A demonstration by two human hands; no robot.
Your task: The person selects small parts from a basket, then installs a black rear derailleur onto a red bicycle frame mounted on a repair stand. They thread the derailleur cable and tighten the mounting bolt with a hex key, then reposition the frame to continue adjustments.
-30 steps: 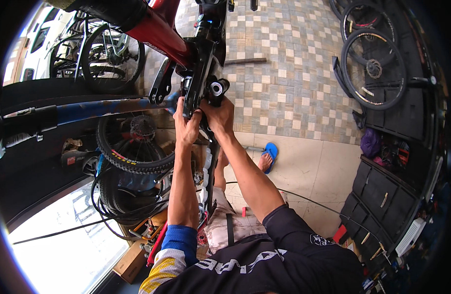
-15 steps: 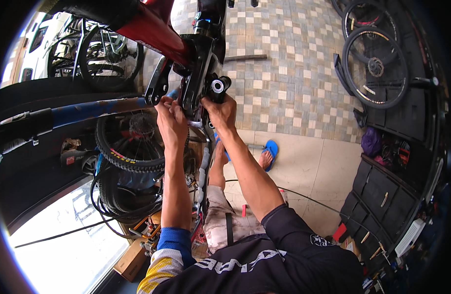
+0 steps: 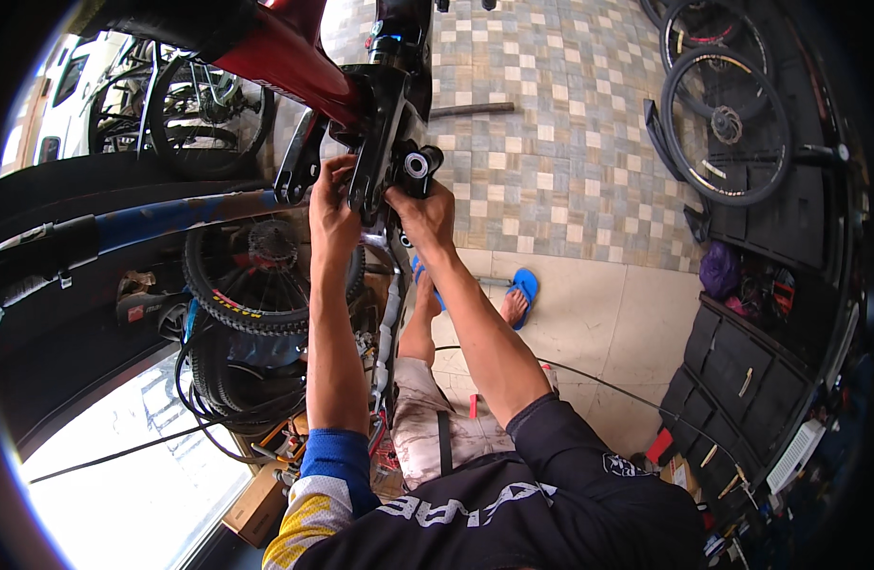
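A red and black bike frame (image 3: 308, 71) hangs at the top, with a black suspension linkage (image 3: 378, 142) whose two arms point down toward me. My left hand (image 3: 334, 214) reaches up between those arms, its fingers bent against the inner side; what they pinch, if anything, is hidden. On the right, my right hand (image 3: 425, 214) is closed round a black linkage part with a round silver-ringed eye (image 3: 418, 164). Its fingers are mostly out of sight behind the metal. The lower frame tube (image 3: 384, 332), wrapped in pale material, runs down beside my leg.
A blue and brown stand arm (image 3: 161, 218) crosses from the left. Beneath it stands a knobbly-tyred wheel (image 3: 197, 285). Several bikes (image 3: 209, 109) are at the far left. Wheels (image 3: 727, 123) lean at the right. A dark bar (image 3: 472, 109) lies on the tiles, and a cable (image 3: 589, 377) crosses the floor.
My left hand has slid up between the linkage arms, its fingers now higher and inside. My right hand keeps its hold, and the view has shifted slightly.
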